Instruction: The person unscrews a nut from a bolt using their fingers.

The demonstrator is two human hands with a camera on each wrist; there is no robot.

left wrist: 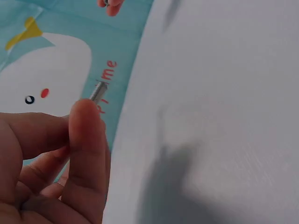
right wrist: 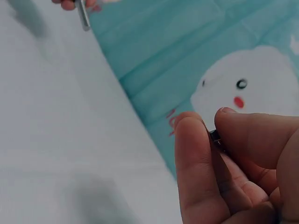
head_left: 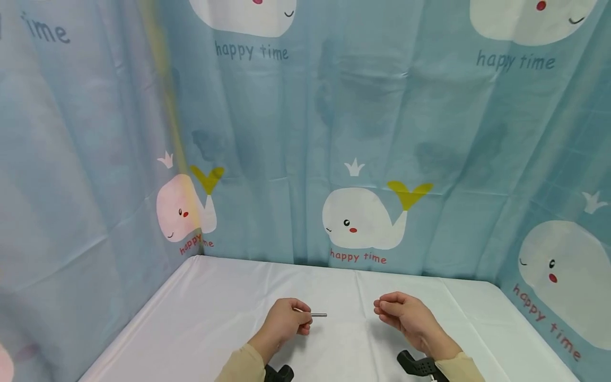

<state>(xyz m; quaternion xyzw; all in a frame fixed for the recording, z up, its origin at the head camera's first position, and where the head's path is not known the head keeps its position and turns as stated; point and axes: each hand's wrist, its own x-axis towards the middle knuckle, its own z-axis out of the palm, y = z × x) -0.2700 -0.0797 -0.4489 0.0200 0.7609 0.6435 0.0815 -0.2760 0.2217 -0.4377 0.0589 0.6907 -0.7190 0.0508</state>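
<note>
My left hand [head_left: 285,321] pinches a thin metal bolt [head_left: 319,315] between thumb and fingertips. Its free end points toward my right hand, and fine threads show on the bolt [left wrist: 98,91] in the left wrist view; the other end is hidden by my fingers. To the right, my right hand [head_left: 408,318] holds a small shiny metal nut [right wrist: 215,136] between thumb and index finger, mostly covered by the fingertips. Both hands are raised over the white table, with a gap between them.
A white cloth covers the table [head_left: 334,350], and the hands cast shadows on it. Blue curtains [head_left: 305,132] printed with whales surround the back and sides. Black camera mounts [head_left: 420,366] sit at the wrists.
</note>
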